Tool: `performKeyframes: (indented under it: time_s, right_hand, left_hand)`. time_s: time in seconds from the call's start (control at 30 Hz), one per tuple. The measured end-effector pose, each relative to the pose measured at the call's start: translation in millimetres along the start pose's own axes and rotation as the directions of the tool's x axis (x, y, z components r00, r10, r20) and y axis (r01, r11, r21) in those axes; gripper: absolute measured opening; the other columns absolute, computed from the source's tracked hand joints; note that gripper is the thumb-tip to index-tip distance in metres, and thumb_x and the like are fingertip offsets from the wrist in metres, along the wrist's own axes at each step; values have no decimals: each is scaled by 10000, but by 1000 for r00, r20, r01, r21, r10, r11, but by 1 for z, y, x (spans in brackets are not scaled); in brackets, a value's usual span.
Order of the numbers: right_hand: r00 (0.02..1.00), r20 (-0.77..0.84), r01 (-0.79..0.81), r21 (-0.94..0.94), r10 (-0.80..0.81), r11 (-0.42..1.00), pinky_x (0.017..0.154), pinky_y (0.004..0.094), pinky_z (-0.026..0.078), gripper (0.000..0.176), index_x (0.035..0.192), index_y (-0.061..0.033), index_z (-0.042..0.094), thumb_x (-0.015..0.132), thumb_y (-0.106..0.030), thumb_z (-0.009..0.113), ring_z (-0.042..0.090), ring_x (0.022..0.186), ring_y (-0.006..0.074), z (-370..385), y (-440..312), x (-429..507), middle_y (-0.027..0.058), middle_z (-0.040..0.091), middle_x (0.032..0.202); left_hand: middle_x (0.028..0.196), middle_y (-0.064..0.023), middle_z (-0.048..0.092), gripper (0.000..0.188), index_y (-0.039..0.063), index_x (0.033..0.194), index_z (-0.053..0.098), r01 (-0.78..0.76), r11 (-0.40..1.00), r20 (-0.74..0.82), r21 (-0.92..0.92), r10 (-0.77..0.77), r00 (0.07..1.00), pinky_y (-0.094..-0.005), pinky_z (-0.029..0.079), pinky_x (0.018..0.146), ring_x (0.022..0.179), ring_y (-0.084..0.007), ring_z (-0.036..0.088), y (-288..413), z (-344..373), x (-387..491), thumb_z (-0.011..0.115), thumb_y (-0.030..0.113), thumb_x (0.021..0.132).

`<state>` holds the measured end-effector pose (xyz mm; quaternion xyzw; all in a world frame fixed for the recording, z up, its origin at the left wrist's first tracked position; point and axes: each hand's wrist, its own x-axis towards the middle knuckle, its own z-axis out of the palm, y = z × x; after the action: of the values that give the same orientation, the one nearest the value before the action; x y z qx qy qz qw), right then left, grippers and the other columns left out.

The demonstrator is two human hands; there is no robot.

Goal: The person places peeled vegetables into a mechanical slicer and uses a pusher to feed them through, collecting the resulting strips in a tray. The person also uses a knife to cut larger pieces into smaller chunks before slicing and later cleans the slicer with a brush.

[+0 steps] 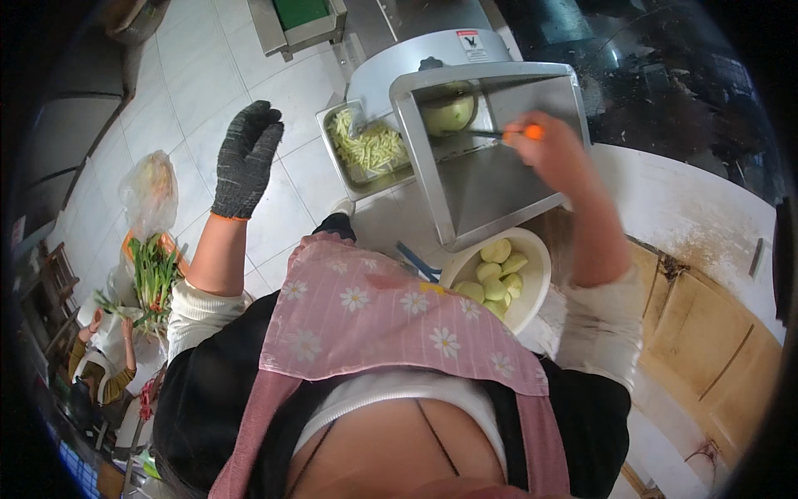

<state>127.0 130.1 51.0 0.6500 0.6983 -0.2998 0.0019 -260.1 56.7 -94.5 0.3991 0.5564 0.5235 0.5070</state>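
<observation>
My right hand (pixel 545 150), bare, grips a tool with an orange handle (pixel 533 131), possibly a knife. Its thin dark blade (pixel 485 133) reaches towards a rounded pale-green vegetable (pixel 450 115) inside the metal hopper (pixel 492 194) of a cutting machine; whether they touch I cannot tell. My left hand (pixel 248 162), in a dark knitted glove, is raised over the tiled floor with nothing visible in it. Below the machine's outlet, a metal tray (pixel 374 189) holds pale-green vegetable strips (pixel 368 145).
A white tub (pixel 537 280) of peeled pale-green vegetables (pixel 495 274) stands below the hopper. At left are green onions (pixel 153 274) and a plastic bag (pixel 149 190). Another person (pixel 103 368) handles greens there. A white surface (pixel 679 206) lies right of the machine.
</observation>
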Motion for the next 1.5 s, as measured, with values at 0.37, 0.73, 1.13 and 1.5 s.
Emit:
performKeyframes:
  time_s: [0.37,0.73,1.13,1.5]
  right_hand:
    - [977,-210,-42,-27,36,999,758,418,493,278,1012,-23,632,870,-260,594,628,851,392,15,14,-16,224,655,868]
    - [972,-235,-21,-37,12,999,709,441,489,148,927,-78,620,853,-203,590,615,818,410,4,3,-41,197,654,836]
    - [901,39,417,-343,-431,841,655,445,503,144,940,-38,578,847,-148,581,617,738,371,63,-13,-47,173,638,797]
    - [923,66,373,-391,-379,841,683,430,507,161,972,-50,611,844,-142,580,629,769,351,53,-15,-45,154,648,829]
  left_hand:
    - [1150,-113,600,368,-2,1252,494,7,1000,21,6,-7,1000,-306,472,933,1077,-179,571,-17,-8,9,596,21,899]
    - [1136,-108,614,367,9,1251,501,-49,999,107,19,47,993,-296,475,894,1046,-177,585,-22,13,7,601,51,901]
    - [1156,-110,603,376,4,1252,496,49,997,50,67,-53,997,-302,464,937,1077,-175,573,-31,2,3,607,48,896]
    - [1122,-90,612,356,19,1238,506,46,997,60,61,-49,997,-291,476,920,1059,-158,574,-41,6,11,605,34,896]
